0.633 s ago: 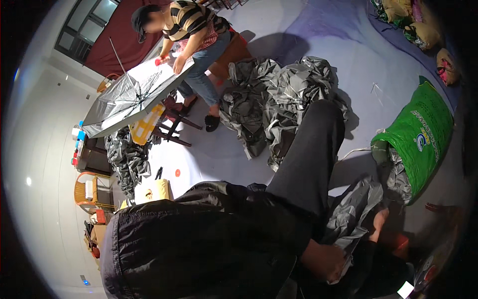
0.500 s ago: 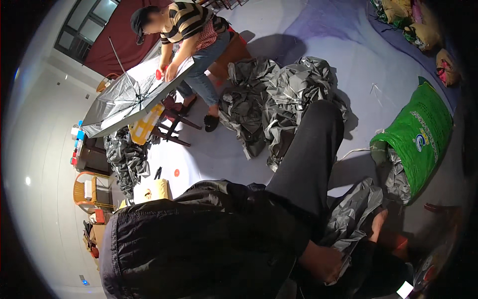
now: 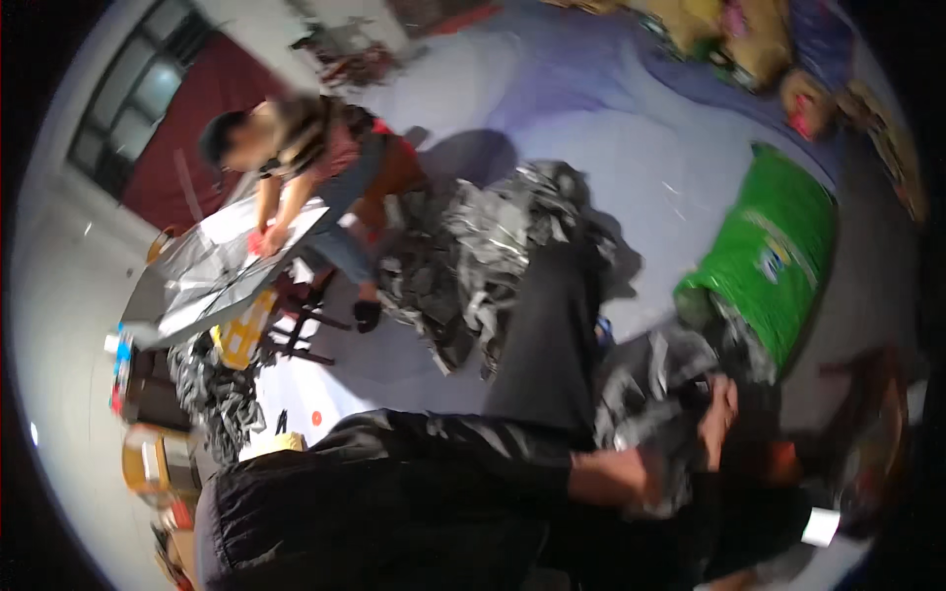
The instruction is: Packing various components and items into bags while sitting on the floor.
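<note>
A crumpled grey sheet of thin, shiny fabric (image 3: 645,379) hangs between my two hands beside my raised knee. My left hand (image 3: 616,478) is closed on its lower left part, the fingers smeared by motion. Against the sheet's right edge, my right hand (image 3: 721,419) has its fingers bent around the cloth. Folds hide part of both grips. Just beyond lies a green woven sack (image 3: 769,246) on its side, with grey fabric at its open mouth.
Heaps of grey fabric (image 3: 517,222) lie past my knee (image 3: 552,325). At left a person (image 3: 296,148) bends over an open silver umbrella (image 3: 212,266), hands on a red object. A dark stool (image 3: 301,335) stands below it. Stuffed sacks (image 3: 759,44) line the far right.
The view has swung, shifting the room down and left. Both hands have risen with the grey sheet, which is bunched closer to the sack. The other person still works at the umbrella.
</note>
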Action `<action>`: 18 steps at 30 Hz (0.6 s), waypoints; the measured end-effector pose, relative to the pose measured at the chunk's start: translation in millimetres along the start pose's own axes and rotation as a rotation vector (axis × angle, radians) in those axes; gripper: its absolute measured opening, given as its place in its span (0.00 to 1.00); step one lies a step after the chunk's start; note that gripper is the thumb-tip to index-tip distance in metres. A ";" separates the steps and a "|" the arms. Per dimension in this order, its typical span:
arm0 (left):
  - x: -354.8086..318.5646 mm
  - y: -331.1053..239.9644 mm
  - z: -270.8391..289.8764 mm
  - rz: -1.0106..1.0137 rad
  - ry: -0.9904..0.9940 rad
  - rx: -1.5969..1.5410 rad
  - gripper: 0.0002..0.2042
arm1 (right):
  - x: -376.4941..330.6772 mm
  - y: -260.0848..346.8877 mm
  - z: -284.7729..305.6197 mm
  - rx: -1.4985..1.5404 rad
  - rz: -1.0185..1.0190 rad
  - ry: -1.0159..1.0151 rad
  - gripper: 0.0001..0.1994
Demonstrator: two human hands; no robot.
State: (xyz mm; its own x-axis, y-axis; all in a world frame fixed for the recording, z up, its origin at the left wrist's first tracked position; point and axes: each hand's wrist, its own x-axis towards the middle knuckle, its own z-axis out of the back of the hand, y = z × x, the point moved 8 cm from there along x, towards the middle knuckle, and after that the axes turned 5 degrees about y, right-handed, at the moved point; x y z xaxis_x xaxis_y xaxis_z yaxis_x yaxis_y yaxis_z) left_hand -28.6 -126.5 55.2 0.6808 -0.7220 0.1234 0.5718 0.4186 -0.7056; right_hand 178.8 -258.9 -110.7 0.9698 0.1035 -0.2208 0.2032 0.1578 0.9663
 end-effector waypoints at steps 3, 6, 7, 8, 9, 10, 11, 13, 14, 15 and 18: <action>-39.3 92.9 -4.7 0.304 0.308 0.366 0.08 | -2.2 67.2 -65.9 0.331 -0.056 0.172 0.15; -26.4 70.1 76.4 0.300 0.064 0.582 0.08 | 1.9 82.2 -61.2 -0.223 0.415 0.166 0.21; -33.0 74.9 79.4 0.275 0.100 0.492 0.06 | 2.5 83.7 -71.1 0.035 0.427 0.113 0.14; -33.2 59.3 91.9 0.111 -0.045 0.599 0.04 | 15.9 49.2 -77.2 0.459 0.034 -0.114 0.05; -27.1 55.8 89.1 0.096 -0.012 0.583 0.05 | 14.2 51.0 -77.8 0.679 0.115 -0.142 0.06; -19.2 51.9 82.2 0.088 0.020 0.575 0.06 | 5.6 39.2 -59.9 0.624 0.021 -0.239 0.07; -21.1 50.2 80.1 0.064 0.028 0.558 0.06 | -3.3 49.9 -62.3 0.595 -0.077 -0.286 0.08; -11.8 48.4 76.1 0.017 0.009 0.536 0.07 | -8.3 46.1 -33.4 0.550 -0.003 -0.394 0.09; -11.7 47.6 73.0 0.017 -0.003 0.531 0.08 | -11.7 45.0 -24.7 0.512 0.058 -0.435 0.10; -11.1 46.3 70.0 0.002 0.003 0.526 0.08 | -14.5 44.9 -18.3 0.475 0.118 -0.473 0.11; -11.2 41.8 72.5 -0.014 -0.030 0.478 0.10 | -17.3 38.6 -19.4 0.538 0.122 -0.483 0.12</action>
State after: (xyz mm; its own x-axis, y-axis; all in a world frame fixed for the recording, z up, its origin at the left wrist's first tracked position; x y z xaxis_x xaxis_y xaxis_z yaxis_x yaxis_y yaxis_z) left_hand 20.9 -61.0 74.9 0.6802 -0.7163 0.1556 0.7229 0.6203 -0.3044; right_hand 167.2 -235.6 -72.1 0.9156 -0.3750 -0.1449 0.0075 -0.3444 0.9388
